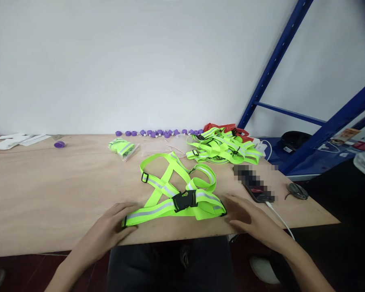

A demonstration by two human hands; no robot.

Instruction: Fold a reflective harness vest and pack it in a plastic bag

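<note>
A neon-yellow reflective vest harness made of straps with grey stripes lies on the table in front of me. Its black side-release buckle is fastened at the middle of the waist strap, and a black slider sits on the upper left strap. My left hand is at the left end of the waist strap, thumb and fingers apart around it. At the right end, my right hand rests with fingers spread beside the strap; whether it touches is hard to tell.
Behind lie a pile of similar harnesses, a bagged harness, clear plastic bags and several purple caps. To the right are a phone with a white cable and a dark mouse-like object. Blue shelving stands beyond.
</note>
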